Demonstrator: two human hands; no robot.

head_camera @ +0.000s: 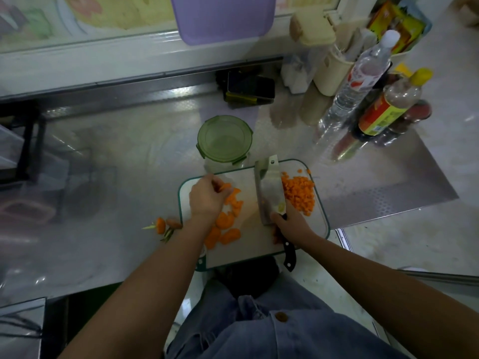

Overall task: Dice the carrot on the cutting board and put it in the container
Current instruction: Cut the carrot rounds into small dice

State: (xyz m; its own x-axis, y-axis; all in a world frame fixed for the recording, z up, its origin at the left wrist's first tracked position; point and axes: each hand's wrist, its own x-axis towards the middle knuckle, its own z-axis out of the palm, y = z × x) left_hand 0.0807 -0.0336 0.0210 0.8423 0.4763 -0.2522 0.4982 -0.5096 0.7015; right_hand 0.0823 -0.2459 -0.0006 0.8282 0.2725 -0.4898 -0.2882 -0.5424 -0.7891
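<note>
Done: dice piled far right on the board.
Left: slices at board's left uncut; container beyond, lidded.
Hands: left hand pinches slices; right hand grips knife.

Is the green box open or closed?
Closed: the green lid sits flat over the container. Whether it is snapped down tight, I cannot tell.

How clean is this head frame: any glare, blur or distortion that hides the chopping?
Head view: dim, cool-tinted light; glare streaks on the steel counter behind the green-lidded container; wide-angle bending bows the window sill and counter edges; the left edge is smeared and soft; cutting board, diced carrot, carrot slices, cleaver, left hand and right hand stay readable, only slightly soft.
</note>
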